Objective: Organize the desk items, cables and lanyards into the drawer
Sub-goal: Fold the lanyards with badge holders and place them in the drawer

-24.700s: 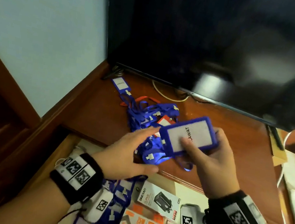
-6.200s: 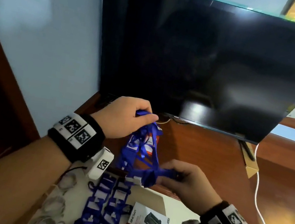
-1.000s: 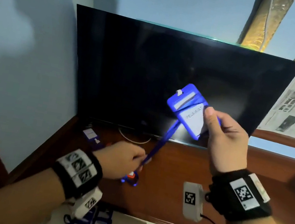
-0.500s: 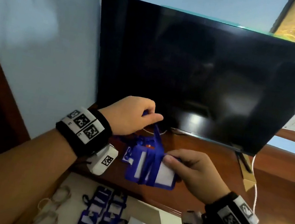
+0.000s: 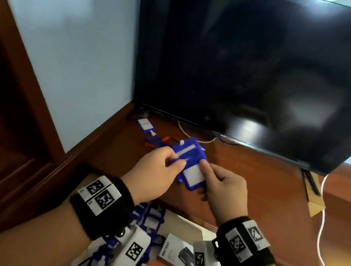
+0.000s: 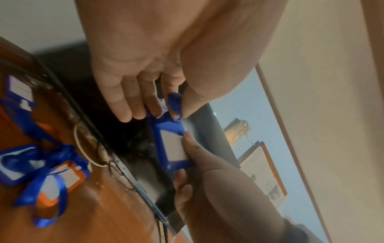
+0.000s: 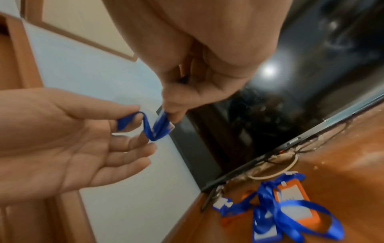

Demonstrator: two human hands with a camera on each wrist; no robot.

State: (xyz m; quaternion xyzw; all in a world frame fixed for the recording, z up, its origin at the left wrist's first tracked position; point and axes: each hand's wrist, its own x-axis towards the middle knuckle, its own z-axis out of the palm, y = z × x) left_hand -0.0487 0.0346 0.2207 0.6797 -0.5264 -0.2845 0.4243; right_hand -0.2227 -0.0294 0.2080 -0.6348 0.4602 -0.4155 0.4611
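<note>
A blue lanyard badge holder with a white card hangs above the desk, its blue strap folded across it. My left hand pinches the strap at the holder's left edge. Holding the holder's right side is my right hand, thumb on the card. More blue lanyards and an orange badge holder lie tangled by the monitor's foot. The open drawer below holds several blue badge holders.
A large black monitor stands at the back of the desk. A white cable and a cardboard piece lie at the right. Boxed chargers fill the drawer's right half. A wall closes the left.
My left hand has come down from above the holder to its left edge, and the strap now lies folded across the card. Both hands sit lower and closer together.
</note>
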